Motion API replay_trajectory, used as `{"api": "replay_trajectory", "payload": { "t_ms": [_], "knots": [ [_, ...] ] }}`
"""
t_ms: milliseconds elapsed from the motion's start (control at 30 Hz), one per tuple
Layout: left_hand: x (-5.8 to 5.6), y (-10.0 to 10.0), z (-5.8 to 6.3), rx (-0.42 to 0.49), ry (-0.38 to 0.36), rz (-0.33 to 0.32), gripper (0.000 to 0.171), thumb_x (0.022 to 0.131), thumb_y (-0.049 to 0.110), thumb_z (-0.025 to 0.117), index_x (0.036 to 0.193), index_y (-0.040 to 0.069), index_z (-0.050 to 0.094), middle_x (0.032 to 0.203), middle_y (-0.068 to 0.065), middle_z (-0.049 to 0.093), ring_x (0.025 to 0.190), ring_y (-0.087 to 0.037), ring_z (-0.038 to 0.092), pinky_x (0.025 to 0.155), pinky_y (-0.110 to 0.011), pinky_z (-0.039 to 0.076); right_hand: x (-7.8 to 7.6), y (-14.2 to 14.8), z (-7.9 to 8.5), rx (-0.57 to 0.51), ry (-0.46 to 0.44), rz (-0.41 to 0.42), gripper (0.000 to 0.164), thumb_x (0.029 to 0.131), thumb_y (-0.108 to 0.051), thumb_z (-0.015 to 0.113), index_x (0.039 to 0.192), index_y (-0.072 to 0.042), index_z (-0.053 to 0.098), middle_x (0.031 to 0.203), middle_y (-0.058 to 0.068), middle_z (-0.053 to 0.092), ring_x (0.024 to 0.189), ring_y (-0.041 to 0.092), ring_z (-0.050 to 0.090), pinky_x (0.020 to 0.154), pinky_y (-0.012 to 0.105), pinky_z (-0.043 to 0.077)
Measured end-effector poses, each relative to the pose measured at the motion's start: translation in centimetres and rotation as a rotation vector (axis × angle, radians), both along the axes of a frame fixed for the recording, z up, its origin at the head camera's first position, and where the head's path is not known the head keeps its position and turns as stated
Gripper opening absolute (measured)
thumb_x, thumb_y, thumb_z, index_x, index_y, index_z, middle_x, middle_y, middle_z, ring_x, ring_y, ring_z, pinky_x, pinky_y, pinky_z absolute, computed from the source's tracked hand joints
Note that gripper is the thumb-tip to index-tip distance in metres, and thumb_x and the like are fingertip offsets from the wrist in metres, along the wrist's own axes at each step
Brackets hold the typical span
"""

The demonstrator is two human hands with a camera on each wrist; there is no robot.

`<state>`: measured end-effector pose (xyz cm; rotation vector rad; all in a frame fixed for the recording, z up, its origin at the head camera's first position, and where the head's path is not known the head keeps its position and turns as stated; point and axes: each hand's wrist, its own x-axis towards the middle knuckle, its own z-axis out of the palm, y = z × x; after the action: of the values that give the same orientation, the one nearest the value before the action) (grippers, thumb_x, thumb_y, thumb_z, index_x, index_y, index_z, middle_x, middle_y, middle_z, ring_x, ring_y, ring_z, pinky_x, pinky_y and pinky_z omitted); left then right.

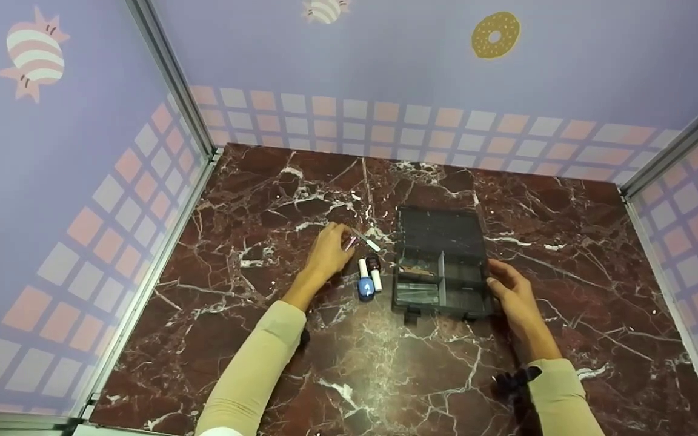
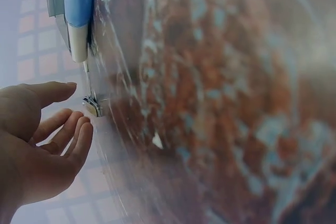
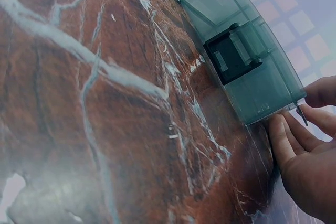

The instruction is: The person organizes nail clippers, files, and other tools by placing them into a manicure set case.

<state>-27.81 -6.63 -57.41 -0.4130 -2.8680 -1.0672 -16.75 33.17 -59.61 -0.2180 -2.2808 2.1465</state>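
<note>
My left hand (image 1: 328, 251) reaches down beside a small pink item (image 1: 350, 243) and a slim tool with a white end (image 1: 372, 245). In the left wrist view, its fingers are loosely bent with a gap to the thumb, and a small shiny metal piece (image 2: 92, 106) shows just past the fingertips. Close by lie a blue nail polish bottle (image 1: 366, 288) with a white cap and a dark nail polish bottle (image 1: 373, 263). My right hand (image 1: 514, 295) holds the right side of a dark see-through compartment box (image 1: 464, 298), thumb and fingers at its corner.
The box's lid (image 1: 440, 230) is folded back, and flat slim items (image 1: 417, 293) lie in its left compartments. Black latches (image 1: 412, 315) line its front edge. Purple walls (image 1: 349, 66) enclose the red marbled tabletop (image 1: 300, 387) at the back and sides.
</note>
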Motion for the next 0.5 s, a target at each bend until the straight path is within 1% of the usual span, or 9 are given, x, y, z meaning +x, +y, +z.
{"api": "replay_trajectory", "payload": {
  "t_ms": [200, 300, 433, 500],
  "knots": [
    [0.21, 0.05, -0.44, -0.019, -0.035, 0.005, 0.035, 0.089, 0.001, 0.081, 0.122, -0.004, 0.069, 0.114, -0.016, 0.065, 0.105, -0.031, 0.065, 0.098, -0.041, 0.056, 0.0, 0.0, -0.05, -0.012, 0.0, -0.003, 0.047, 0.107, 0.006, 0.051, 0.153, 0.008, 0.044, 0.151, 0.028, 0.048, 0.121, 0.021, 0.06, 0.09, 0.024, 0.058],
    [0.21, 0.14, -0.48, -0.015, -0.044, 0.01, 0.034, 0.09, -0.003, 0.077, 0.123, -0.003, 0.07, 0.114, -0.016, 0.066, 0.103, -0.029, 0.066, 0.097, -0.039, 0.057, 0.04, 0.03, -0.03, -0.018, -0.005, -0.002, 0.047, 0.107, 0.005, 0.051, 0.154, 0.008, 0.044, 0.152, 0.028, 0.048, 0.12, 0.022, 0.06, 0.089, 0.025, 0.058],
    [0.13, 0.25, -0.55, -0.002, -0.044, 0.022, 0.031, 0.089, -0.009, 0.07, 0.119, -0.004, 0.071, 0.11, -0.016, 0.067, 0.101, -0.029, 0.067, 0.094, -0.039, 0.058, 0.17, 0.09, 0.08, 0.013, -0.02, 0.007, 0.049, 0.108, 0.001, 0.052, 0.156, 0.006, 0.043, 0.153, 0.026, 0.048, 0.12, 0.021, 0.06, 0.089, 0.024, 0.057],
    [0.11, 0.29, -0.59, -0.007, -0.046, 0.027, 0.031, 0.089, -0.009, 0.068, 0.119, -0.004, 0.071, 0.11, -0.016, 0.067, 0.1, -0.029, 0.067, 0.094, -0.039, 0.058, 0.22, 0.12, 0.14, 0.021, -0.027, 0.013, 0.049, 0.109, -0.001, 0.052, 0.156, 0.005, 0.042, 0.154, 0.026, 0.047, 0.119, 0.02, 0.06, 0.088, 0.024, 0.057]
  ]
}}
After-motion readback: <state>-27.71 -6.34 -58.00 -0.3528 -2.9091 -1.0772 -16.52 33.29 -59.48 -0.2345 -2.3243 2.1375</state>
